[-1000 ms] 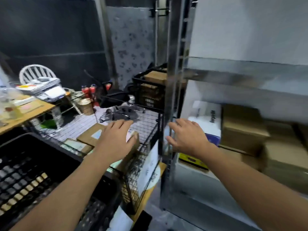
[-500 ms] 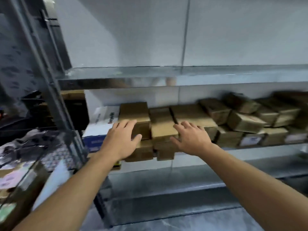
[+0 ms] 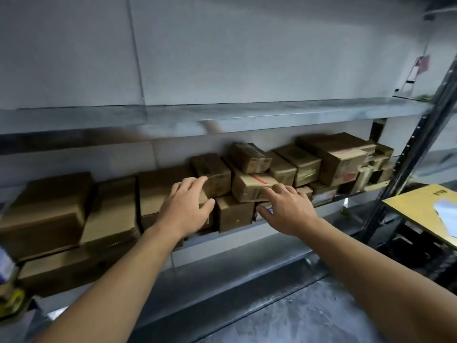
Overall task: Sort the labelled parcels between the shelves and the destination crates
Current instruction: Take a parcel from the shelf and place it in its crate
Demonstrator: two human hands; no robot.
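Left hand [image 3: 184,209] and right hand [image 3: 288,211] hovered loose-fingered, holding nothing; tugging the red-taped parcel [image 3: 252,188] might topple the tilted parcel [image 3: 249,157] above.

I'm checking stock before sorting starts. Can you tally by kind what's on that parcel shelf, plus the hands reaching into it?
Brown cardboard parcels: about 16; the right-end pile is too blurred for an exact count
Blue-and-white box, cut off at the left edge: 1
Hands: 2, the left hand and the right hand
Total: about 19
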